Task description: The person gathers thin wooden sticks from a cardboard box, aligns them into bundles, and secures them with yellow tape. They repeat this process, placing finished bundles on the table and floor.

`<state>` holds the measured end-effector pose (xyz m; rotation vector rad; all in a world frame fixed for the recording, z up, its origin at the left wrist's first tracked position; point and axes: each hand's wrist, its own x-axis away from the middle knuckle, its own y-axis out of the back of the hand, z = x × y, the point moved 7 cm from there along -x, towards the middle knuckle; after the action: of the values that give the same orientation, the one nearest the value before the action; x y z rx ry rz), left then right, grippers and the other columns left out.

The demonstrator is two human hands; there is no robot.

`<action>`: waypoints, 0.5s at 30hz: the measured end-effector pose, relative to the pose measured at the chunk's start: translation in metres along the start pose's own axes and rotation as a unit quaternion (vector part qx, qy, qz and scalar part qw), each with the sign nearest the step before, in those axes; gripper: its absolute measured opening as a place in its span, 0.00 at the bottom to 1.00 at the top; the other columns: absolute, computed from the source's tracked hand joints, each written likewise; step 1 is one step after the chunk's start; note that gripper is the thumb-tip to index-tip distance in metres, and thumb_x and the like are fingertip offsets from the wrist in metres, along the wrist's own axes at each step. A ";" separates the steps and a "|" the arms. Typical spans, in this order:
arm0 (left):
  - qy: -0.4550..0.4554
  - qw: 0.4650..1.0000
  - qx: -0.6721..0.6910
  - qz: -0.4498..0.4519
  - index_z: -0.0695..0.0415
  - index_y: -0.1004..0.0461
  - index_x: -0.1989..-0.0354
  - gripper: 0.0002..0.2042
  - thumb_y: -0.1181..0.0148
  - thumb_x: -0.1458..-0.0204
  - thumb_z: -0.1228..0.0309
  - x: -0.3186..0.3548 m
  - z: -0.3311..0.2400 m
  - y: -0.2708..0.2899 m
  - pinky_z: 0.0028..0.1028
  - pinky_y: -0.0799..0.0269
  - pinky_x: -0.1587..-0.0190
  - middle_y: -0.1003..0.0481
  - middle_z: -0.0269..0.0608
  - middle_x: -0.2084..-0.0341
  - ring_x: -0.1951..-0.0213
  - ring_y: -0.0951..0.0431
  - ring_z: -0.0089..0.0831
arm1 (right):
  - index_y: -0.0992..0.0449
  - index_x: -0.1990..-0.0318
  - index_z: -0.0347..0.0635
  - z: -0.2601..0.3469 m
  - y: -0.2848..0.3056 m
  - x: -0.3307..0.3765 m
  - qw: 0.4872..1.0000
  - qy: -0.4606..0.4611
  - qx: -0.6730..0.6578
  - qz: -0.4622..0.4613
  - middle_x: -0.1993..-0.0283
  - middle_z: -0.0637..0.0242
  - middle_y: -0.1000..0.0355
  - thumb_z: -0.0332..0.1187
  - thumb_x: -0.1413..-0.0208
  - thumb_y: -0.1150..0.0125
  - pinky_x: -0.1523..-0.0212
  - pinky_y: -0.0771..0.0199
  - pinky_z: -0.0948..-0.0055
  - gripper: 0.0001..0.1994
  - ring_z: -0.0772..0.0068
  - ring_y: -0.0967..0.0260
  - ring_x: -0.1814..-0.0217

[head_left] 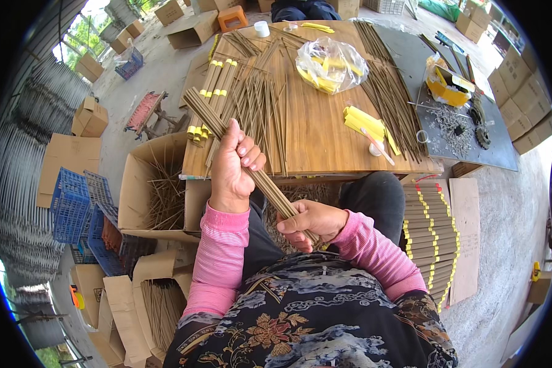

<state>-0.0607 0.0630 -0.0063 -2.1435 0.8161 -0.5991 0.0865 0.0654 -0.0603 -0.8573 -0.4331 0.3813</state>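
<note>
Both hands grip one bundle of thin brown incense sticks (pixel 267 187), held at a slant above my lap and the table's near edge. My left hand (pixel 235 168) is wrapped round its upper part, thumb lying along the sticks. Near the lower end my right hand (pixel 313 222) closes round the same bundle. Beyond my left hand, several finished bundles with yellow bands (pixel 214 92) lie on the wooden table (pixel 325 144). Loose brown sticks (pixel 257 110) are spread beside them. Yellow paper strips (pixel 368 126) lie to the right, by a small white jar (pixel 376 149) and a flat stick (pixel 379 148).
Left of my knees stands an open cardboard box (pixel 150 178) with loose sticks, near blue crates (pixel 73 205). Banded bundles (pixel 432 236) are stacked at my right. A plastic bag (pixel 332 61) with yellow strips sits on the table; a dark board (pixel 435 138) holds a yellow container (pixel 448 86).
</note>
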 end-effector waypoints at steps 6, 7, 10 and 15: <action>-0.022 0.999 0.017 -0.024 0.51 0.39 0.81 0.15 0.51 0.46 0.58 -0.012 -0.008 0.011 0.17 0.48 0.89 0.45 0.25 0.92 0.91 0.46 0.15 | 0.36 0.75 0.40 0.000 0.011 0.011 0.999 -0.024 0.006 -0.044 0.88 0.73 0.41 0.29 0.49 0.47 0.89 0.36 0.80 0.06 0.81 0.42 0.89; -0.027 0.999 0.025 -0.034 0.51 0.39 0.81 0.15 0.51 0.46 0.58 -0.013 -0.009 0.014 0.18 0.48 0.89 0.45 0.25 0.92 0.91 0.46 0.16 | 0.36 0.74 0.40 -0.001 0.014 0.013 0.998 -0.026 0.002 -0.049 0.88 0.73 0.41 0.29 0.49 0.47 0.89 0.36 0.81 0.06 0.81 0.42 0.89; -0.052 0.997 0.047 -0.037 0.51 0.39 0.80 0.15 0.52 0.46 0.58 -0.020 -0.021 0.027 0.18 0.48 0.89 0.45 0.25 0.91 0.91 0.46 0.16 | 0.35 0.74 0.40 -0.003 0.026 0.018 0.996 -0.033 0.047 -0.072 0.86 0.74 0.40 0.31 0.49 0.45 0.88 0.36 0.83 0.07 0.82 0.41 0.89; -0.104 0.991 0.089 -0.017 0.53 0.39 0.81 0.15 0.52 0.45 0.59 -0.035 -0.062 0.050 0.17 0.49 0.87 0.44 0.26 0.91 0.90 0.48 0.15 | 0.33 0.73 0.40 0.028 0.064 0.029 0.960 -0.018 0.194 -0.201 0.82 0.74 0.37 0.34 0.49 0.44 0.84 0.36 0.85 0.08 0.85 0.38 0.84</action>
<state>-0.1417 0.0321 -0.0128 -2.0195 0.5920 -0.4388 0.0874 0.1355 -0.0891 -0.3672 -0.5319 0.0979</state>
